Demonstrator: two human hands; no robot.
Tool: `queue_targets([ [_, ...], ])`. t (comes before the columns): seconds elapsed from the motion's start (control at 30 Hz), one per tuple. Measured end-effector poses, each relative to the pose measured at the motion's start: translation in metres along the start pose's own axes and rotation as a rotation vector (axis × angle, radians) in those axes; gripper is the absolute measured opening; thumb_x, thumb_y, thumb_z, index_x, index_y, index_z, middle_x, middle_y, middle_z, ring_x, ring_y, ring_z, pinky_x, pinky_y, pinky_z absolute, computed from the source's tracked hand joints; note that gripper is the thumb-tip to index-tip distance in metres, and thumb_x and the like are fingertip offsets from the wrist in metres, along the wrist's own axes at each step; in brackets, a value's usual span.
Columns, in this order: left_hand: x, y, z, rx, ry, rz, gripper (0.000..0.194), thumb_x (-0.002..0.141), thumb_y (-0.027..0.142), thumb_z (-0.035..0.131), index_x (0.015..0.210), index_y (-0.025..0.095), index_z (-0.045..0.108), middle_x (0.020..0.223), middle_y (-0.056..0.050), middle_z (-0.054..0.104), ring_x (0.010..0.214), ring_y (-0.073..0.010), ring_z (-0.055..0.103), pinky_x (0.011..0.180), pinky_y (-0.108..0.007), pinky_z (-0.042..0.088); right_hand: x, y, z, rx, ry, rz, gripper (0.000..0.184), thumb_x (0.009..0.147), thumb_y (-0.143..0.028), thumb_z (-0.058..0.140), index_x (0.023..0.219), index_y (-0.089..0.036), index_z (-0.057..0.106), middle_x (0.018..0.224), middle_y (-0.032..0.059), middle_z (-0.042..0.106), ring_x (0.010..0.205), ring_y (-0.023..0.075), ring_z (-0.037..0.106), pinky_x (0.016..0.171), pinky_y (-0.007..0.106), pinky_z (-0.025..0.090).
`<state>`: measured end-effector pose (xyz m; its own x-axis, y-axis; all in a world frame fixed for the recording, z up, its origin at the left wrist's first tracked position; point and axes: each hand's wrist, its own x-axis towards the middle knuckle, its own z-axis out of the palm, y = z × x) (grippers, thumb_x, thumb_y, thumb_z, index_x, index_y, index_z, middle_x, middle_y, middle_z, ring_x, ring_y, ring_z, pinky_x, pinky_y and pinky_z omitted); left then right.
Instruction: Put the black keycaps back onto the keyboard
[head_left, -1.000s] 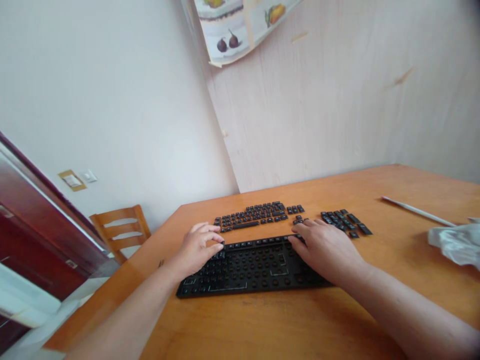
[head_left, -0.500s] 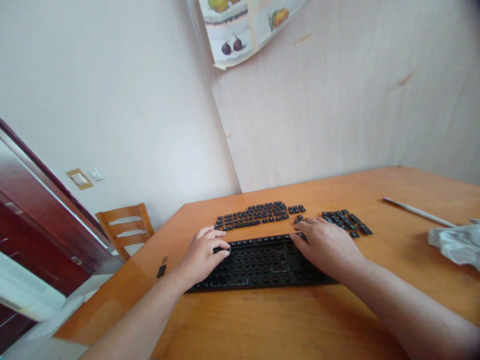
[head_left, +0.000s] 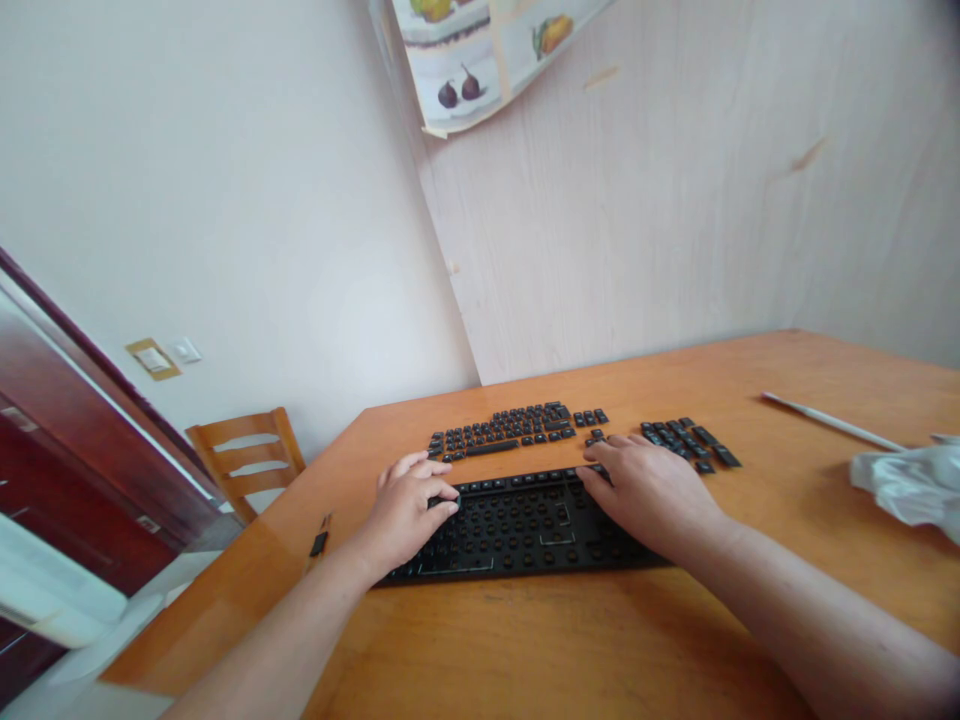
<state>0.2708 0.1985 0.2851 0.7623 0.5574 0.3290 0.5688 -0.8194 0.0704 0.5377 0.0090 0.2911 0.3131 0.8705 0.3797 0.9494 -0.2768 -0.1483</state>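
Note:
A black keyboard (head_left: 517, 525) lies on the wooden table, its main field bare of keycaps and a row of caps along its far edge. My left hand (head_left: 409, 512) grips the keyboard's far left part, thumb and index finger close together on it and the other fingers reaching past the edge. At the far right part, my right hand (head_left: 649, 490) holds the keyboard with the thumb on top and fingers over the far edge. Both palms hide parts of the keyboard. Behind it, loose keycaps (head_left: 499, 430) are laid out in rows, with a number-pad group (head_left: 686, 440) to the right.
On the table's (head_left: 525, 650) left side lies a small black piece (head_left: 319, 543) with a thin tip. A pale stick (head_left: 829, 420) and a crumpled clear plastic bag (head_left: 911, 485) are at the right. A wooden chair (head_left: 247, 460) stands beyond the left edge.
The camera view has shifted slightly. Both hands stay at the same places on the keyboard, and the keycaps show no visible change.

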Motion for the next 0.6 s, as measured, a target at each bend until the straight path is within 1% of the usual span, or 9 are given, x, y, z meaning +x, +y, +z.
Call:
queue_targets([
  [0.2, 0.0013, 0.0037, -0.0033, 0.022, -0.011, 0.006, 0.01, 0.08, 0.037, 0.068, 0.085, 0.034, 0.075, 0.125, 0.004, 0.066, 0.131, -0.0284, 0.04, 0.108, -0.05, 0.027, -0.0004, -0.0007, -0.0006, -0.004, 0.004, -0.004, 0.035, 0.095, -0.038, 0.042, 0.1, -0.02, 0.071, 0.093, 0.0095, 0.07, 0.094, 0.0249, 0.062, 0.076, 0.034, 0.043],
  [0.37, 0.0026, 0.0033, -0.005, 0.011, -0.031, 0.004, 0.01, 0.079, 0.037, 0.068, 0.086, 0.034, 0.075, 0.125, 0.003, 0.066, 0.131, -0.0291, 0.04, 0.108, -0.051, 0.026, 0.0006, -0.001, -0.0015, 0.008, -0.013, -0.001, 0.035, 0.095, -0.038, 0.041, 0.097, -0.019, 0.071, 0.094, 0.0104, 0.07, 0.095, 0.0246, 0.061, 0.079, 0.034, 0.043],
  [0.47, 0.0035, 0.0021, -0.0053, 0.016, -0.028, 0.023, 0.009, 0.079, 0.036, 0.068, 0.085, 0.035, 0.075, 0.124, 0.004, 0.066, 0.131, -0.0286, 0.04, 0.109, -0.05, 0.025, 0.0005, -0.0013, -0.0019, 0.005, -0.014, -0.002, 0.035, 0.095, -0.038, 0.042, 0.1, -0.019, 0.071, 0.094, 0.0105, 0.07, 0.095, 0.0245, 0.061, 0.079, 0.034, 0.044],
  [0.6, 0.0046, 0.0001, -0.0045, 0.029, -0.02, 0.049, 0.008, 0.078, 0.037, 0.07, 0.084, 0.035, 0.074, 0.123, 0.005, 0.067, 0.13, -0.0283, 0.04, 0.108, -0.049, 0.025, -0.0001, -0.0012, -0.0015, -0.001, -0.011, -0.007, 0.034, 0.095, -0.038, 0.042, 0.097, -0.02, 0.071, 0.094, 0.0098, 0.07, 0.094, 0.0247, 0.062, 0.078, 0.034, 0.044],
])
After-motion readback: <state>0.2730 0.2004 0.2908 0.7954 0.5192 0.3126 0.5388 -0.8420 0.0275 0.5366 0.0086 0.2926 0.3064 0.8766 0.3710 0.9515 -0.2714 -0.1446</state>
